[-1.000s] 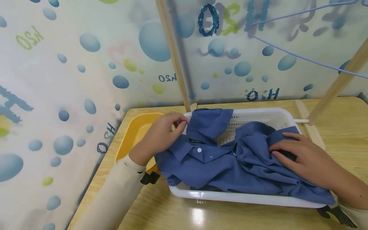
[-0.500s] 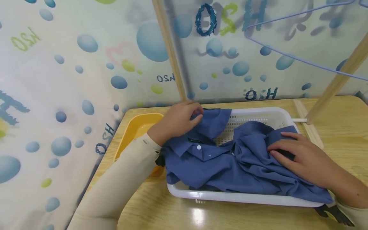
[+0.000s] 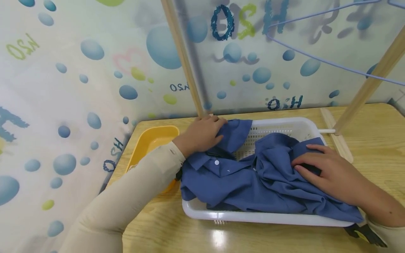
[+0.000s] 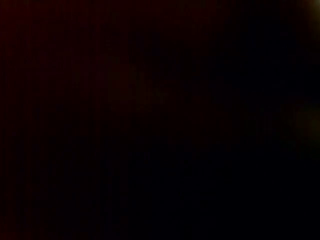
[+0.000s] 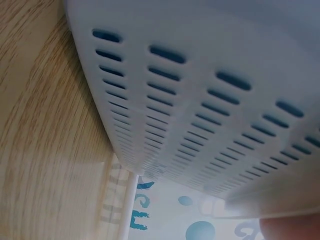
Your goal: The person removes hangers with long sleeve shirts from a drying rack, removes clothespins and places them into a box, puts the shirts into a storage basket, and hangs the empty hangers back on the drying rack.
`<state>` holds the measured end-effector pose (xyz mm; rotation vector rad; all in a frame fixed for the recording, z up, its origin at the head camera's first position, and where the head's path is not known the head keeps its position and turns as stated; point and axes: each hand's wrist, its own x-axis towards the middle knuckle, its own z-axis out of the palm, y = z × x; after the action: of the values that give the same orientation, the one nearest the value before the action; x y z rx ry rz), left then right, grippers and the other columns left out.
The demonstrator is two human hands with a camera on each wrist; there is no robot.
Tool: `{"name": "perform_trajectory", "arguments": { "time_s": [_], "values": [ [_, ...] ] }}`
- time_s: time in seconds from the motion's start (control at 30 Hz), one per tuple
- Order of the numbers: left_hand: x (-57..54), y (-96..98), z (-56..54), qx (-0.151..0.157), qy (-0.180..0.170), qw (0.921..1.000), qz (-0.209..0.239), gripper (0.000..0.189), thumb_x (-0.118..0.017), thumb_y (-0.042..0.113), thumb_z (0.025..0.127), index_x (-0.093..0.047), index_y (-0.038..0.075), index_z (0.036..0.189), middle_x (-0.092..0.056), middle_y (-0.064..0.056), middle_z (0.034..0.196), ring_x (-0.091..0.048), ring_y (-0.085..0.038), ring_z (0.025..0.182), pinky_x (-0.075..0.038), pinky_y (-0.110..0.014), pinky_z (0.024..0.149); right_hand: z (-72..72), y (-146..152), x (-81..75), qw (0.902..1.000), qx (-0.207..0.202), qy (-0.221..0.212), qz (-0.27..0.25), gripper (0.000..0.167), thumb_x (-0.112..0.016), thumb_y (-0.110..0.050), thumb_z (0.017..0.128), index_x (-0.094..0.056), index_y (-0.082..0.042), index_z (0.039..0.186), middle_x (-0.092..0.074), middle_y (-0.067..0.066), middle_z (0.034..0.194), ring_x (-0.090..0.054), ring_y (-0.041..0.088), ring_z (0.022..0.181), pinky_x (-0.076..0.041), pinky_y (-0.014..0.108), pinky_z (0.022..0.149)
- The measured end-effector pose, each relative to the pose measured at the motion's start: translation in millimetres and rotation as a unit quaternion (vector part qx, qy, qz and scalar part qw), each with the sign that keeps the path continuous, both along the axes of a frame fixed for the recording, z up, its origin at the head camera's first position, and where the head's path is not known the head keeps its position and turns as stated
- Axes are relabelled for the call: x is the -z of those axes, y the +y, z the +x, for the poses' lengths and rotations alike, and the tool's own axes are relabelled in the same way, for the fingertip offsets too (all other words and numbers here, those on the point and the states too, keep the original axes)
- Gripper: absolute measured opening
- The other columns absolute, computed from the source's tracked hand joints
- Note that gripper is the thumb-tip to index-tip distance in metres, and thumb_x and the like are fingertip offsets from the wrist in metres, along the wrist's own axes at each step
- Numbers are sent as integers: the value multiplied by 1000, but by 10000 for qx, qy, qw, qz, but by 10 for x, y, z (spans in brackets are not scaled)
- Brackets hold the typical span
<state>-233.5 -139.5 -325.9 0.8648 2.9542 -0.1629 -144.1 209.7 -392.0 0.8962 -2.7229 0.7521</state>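
Observation:
A blue collared shirt (image 3: pixel 227 182) with a white button and dark label lies bunched in a white plastic basket (image 3: pixel 269 217), partly over its rim. My left hand (image 3: pixel 202 135) lies over the shirt's upper left part near the basket's back left corner, fingers extended; the cloth beneath is hidden. On the right, my right hand (image 3: pixel 329 172) rests on the shirt's folds with loosely bent fingers. The left wrist view is almost black. The right wrist view shows the basket's slotted wall (image 5: pixel 190 120) from close up, with a blurred bit of skin at the lower right.
A yellow plastic tub (image 3: pixel 158 135) stands left of the basket, partly behind the left sleeve. Wooden posts (image 3: pixel 186 66) rise at the back and right. A blue wire hanger (image 3: pixel 319 58) hangs at the upper right. The wooden table (image 3: pixel 177 228) meets a patterned wall.
My left hand has moved right from the basket's left edge onto the shirt, and its fingers have straightened. The right hand has stayed in place on the shirt.

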Motion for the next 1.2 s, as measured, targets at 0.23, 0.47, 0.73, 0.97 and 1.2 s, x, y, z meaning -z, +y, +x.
{"name": "perform_trajectory", "arguments": {
  "time_s": [0.23,0.47,0.73,0.97,1.2],
  "values": [
    [-1,62,-68,131,172,9990,-385,49,-60,30,100,-50,13,145,-63,-10,134,-61,-29,121,-51,-47,101,0,-1,2,10000,36,-70,-30,20,-76,-11,86,-75,-23,102,-75,-4,103,-51,42,125,-38,58,101],
    [-11,34,-154,-31,151,9998,-150,39,-60,20,100,-59,14,139,-67,-7,130,-64,-27,116,-52,-46,97,1,-6,1,9999,35,-93,-71,19,-76,-11,86,-75,-23,102,-75,-4,103,-51,42,126,-38,59,101],
    [31,-40,-183,-58,343,9982,492,30,-65,14,97,-68,13,127,-71,-7,121,-66,-25,110,-55,-39,93,2,-7,4,9998,85,-167,-115,19,-76,-11,86,-75,-22,101,-75,-3,103,-50,43,126,-39,61,100],
    [54,-71,-176,-140,669,9949,745,17,-69,19,95,-73,13,110,-73,-5,107,-69,-22,97,-56,-37,87,10,1,-2,9996,143,-223,-91,18,-75,-12,87,-75,-23,101,-75,-2,104,-49,43,127,-39,61,99],
    [66,-82,-140,-81,932,9905,1005,10,-68,21,96,-74,15,101,-73,-2,99,-69,-19,89,-56,-37,81,6,0,5,9997,115,-196,-120,18,-75,-11,87,-75,-22,102,-75,-3,104,-50,42,127,-38,59,102]
  ]
}}
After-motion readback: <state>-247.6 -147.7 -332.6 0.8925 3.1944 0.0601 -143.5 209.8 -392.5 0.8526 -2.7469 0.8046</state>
